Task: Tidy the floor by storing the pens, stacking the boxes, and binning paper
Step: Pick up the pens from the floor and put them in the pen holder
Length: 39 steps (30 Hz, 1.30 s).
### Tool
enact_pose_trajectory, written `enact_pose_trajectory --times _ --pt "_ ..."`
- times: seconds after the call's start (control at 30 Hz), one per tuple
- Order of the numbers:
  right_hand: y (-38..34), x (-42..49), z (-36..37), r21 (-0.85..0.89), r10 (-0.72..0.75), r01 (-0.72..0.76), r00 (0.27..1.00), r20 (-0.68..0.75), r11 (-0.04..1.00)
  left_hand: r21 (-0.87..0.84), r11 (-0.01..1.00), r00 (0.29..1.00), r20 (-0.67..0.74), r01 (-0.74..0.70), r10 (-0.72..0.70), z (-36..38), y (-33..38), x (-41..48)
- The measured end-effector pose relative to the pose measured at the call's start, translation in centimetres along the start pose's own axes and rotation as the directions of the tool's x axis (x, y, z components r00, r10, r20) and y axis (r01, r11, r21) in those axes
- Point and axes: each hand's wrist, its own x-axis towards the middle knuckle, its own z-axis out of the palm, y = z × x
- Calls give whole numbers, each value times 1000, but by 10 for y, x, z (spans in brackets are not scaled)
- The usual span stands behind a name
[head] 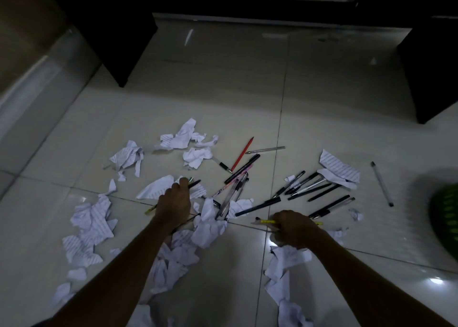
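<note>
Crumpled lined paper (173, 259) fills the lower centre of the frame between two bare forearms, with more scraps at lower right and lower left on the glossy tiled floor (334, 91). Just beyond, the two hands work apart. The left hand (173, 202) is curled round a few pens, with a yellow end and a dark tip protruding on either side of the fist. The right hand (295, 230) is closed on a small bundle that includes a yellow pen (266, 221). Between and past the hands lie the loose pens not yet gathered: a central heap (233, 190) partly resting on paper, a fan of dark pens (312, 185) at centre right beside a lined sheet (339, 170), a red pencil (243, 154) farther back, and a lone clear pen (381, 184) toward the right edge. A blurred green basket (446, 215) shows at the right edge, probably a receptacle, though whether for paper or pens cannot be told. Dark furniture (111, 41) bounds the upper frame, and no boxes can be made out. Likely faults from here: each fist holds several pens, so adding more may let a bundle splay and drop; pens may roll on the smooth tile; paper may be caught up with them; in this dim light, dark pens under scraps may be overlooked.
</note>
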Motion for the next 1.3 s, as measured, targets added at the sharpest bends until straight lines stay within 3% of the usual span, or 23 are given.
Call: enact_pose_trajectory --times 0.23,0.37,0.67,0.8,1.1,1.3 --pt "2 -2 -8 -44 -17 13 996 -83 999 -317 939 990 -13 132 -143 -37 -3 11" --pt "-3 -1 -15 7 2 -1 989 -149 1000 -476 842 965 78 255 -249 -33 -14 10" --pt "-10 10 -32 -70 -65 50 969 -238 996 -315 910 928 338 270 -158 23 -19 -13" --pt "-18 21 -28 -130 -50 28 985 -168 991 -250 934 914 378 255 -148 37 -22 -28" --pt "-24 37 -12 -176 -51 21 984 -170 984 -363 905 944 313 221 -105 35 -33 -36" --pt "-20 40 -13 -217 -83 47 984 -160 975 -639 745 974 32 192 -224 -5 -28 -28"
